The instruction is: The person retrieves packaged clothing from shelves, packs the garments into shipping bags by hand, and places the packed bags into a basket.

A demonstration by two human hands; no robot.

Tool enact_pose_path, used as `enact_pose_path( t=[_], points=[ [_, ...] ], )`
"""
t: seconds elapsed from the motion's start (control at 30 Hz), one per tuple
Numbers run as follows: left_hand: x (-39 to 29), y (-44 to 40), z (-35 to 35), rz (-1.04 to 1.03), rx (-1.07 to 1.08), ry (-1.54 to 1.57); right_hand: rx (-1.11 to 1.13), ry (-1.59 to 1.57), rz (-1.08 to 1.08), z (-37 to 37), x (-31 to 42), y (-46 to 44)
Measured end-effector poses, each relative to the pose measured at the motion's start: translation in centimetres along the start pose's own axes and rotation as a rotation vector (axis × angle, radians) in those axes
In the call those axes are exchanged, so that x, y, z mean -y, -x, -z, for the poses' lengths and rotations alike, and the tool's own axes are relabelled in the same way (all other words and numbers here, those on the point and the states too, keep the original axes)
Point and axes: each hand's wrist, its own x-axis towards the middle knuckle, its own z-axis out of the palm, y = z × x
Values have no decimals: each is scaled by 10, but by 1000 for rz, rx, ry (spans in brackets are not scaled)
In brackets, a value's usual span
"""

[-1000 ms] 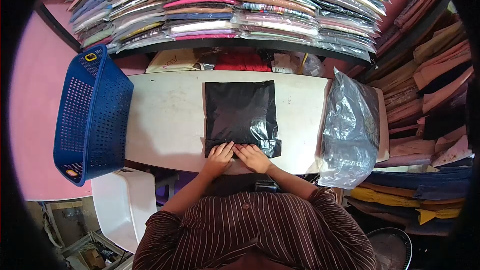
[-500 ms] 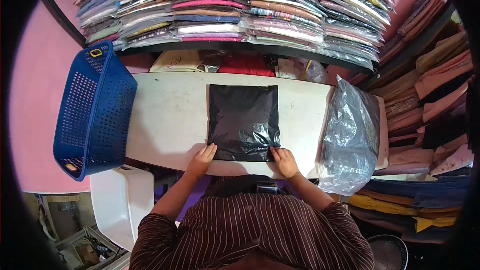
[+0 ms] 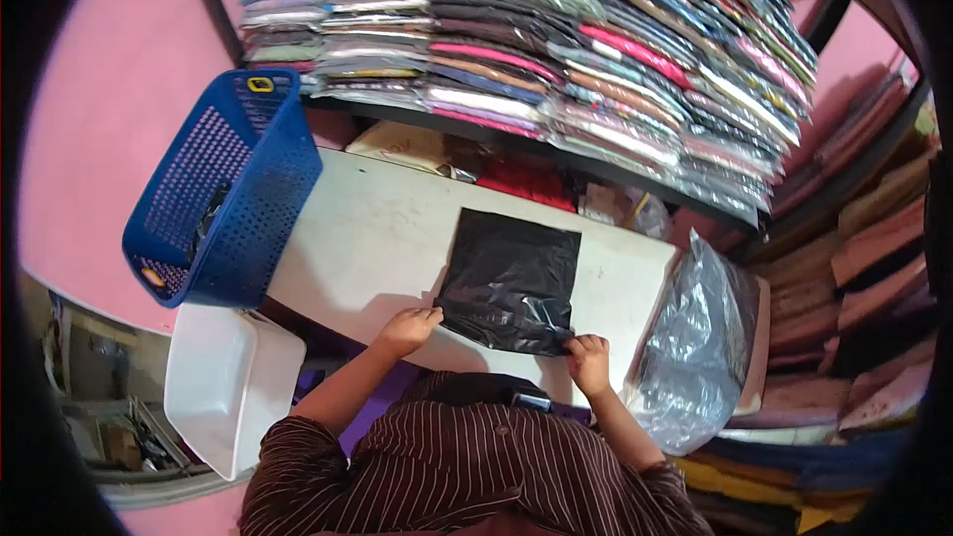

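Observation:
A black plastic mailer bag [image 3: 511, 273], glossy and wrinkled, is on the white table in front of me. My left hand [image 3: 407, 332] pinches its left edge near the lower corner. At the lower right corner, my right hand [image 3: 590, 363] grips the bag with closed fingers. The near edge between both hands looks slightly lifted, and creases run across the lower part. Whatever may be inside the bag is hidden.
A blue perforated basket [image 3: 260, 203] stands at the left, above a white plastic bin [image 3: 263, 367]. On the right lies a large clear bag with dark contents [image 3: 700, 347]. Stacked packaged garments [image 3: 516, 20] fill the shelf behind the white table [image 3: 357, 208]; folded cloths [image 3: 874, 258] are at right.
My hands have gone from lying on the bag's lower corners to pinching its edges, and the near edge has risen a little. The whole view has tilted.

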Motion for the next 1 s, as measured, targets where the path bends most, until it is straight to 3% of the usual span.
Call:
enact_pose_path(
  t=[0.07,0.13,0.33,0.43,0.63,0.77,1.0],
  points=[
    [-8,-7,27,85,21,12,-35,-106,-19,23,4,-18],
    [-16,-16,56,42,-204,-9,-69,-197,-8,45,5,-38],
    [-7,-49,140,143,-354,48,-212,-431,-117,102,25,-123],
    [-1,-56,191,189,-414,42,-205,-791,-221,110,29,-179],
    [34,-19,293,201,-573,3,-107,-978,-200,138,123,-299],
    [46,30,380,193,-738,94,-120,-1187,-13,148,211,-377],
    [85,112,526,387,-985,-80,-112,-1435,399,168,393,-514]
  ],
)
